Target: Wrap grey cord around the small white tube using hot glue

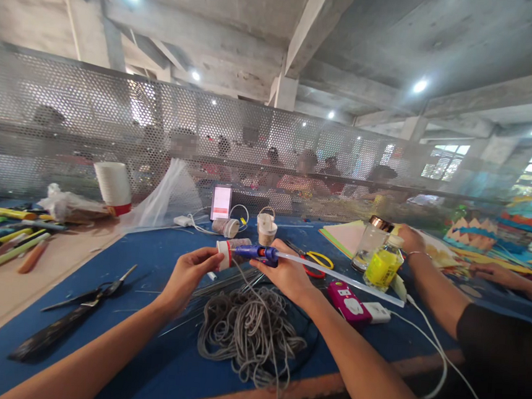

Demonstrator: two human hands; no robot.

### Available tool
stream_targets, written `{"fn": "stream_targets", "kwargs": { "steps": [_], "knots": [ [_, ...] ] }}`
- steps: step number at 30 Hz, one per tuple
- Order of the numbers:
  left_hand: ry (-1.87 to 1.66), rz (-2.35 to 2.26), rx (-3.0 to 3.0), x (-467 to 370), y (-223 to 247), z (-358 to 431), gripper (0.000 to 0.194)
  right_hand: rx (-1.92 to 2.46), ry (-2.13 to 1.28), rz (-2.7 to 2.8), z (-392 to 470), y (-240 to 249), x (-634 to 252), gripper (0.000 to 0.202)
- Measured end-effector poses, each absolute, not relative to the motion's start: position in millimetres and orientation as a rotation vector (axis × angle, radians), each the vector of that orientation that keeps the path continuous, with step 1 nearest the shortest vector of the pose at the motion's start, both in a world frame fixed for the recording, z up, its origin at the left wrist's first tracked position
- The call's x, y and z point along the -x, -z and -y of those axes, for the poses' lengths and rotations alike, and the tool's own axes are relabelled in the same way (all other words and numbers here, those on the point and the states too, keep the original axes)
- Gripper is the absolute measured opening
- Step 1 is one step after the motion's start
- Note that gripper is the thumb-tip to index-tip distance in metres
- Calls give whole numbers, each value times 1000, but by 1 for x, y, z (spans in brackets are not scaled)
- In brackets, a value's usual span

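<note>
My left hand (194, 274) pinches the rim of a small white paper cup (224, 255) lying on its side. Grey cord is wrapped round part of that cup. In my right hand (285, 275) is a blue glue gun (256, 254), its nozzle against the cup's cord-covered side and a long clear glue stick (343, 279) out of its back. A strand of cord runs from the cup down to a loose heap of grey cord (254, 332) on the blue table, below my hands.
Black scissors (94, 296) lie at left, yellow-and-red handled ones (319, 263) behind my right hand. A pink power bank (349, 303), a jar (370, 243) and a yellow bottle (384, 262) stand right. Another person's arm (435, 289) reaches in beyond. Paper cups (112, 186) stand at back left.
</note>
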State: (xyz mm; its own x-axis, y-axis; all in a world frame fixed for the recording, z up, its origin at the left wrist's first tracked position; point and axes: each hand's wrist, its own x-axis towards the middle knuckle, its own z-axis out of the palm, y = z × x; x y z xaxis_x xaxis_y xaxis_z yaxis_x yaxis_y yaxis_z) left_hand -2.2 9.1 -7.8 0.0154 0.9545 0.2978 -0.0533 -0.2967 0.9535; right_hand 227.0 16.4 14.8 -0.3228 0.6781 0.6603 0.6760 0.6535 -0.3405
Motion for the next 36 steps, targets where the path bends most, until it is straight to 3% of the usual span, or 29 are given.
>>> {"fn": "stream_targets", "kwargs": {
  "steps": [36],
  "knots": [
    [-1426,-978,-1372,6,13,-13,24,1069,-9,2072,-16,-14,-229,29]
  ]
}}
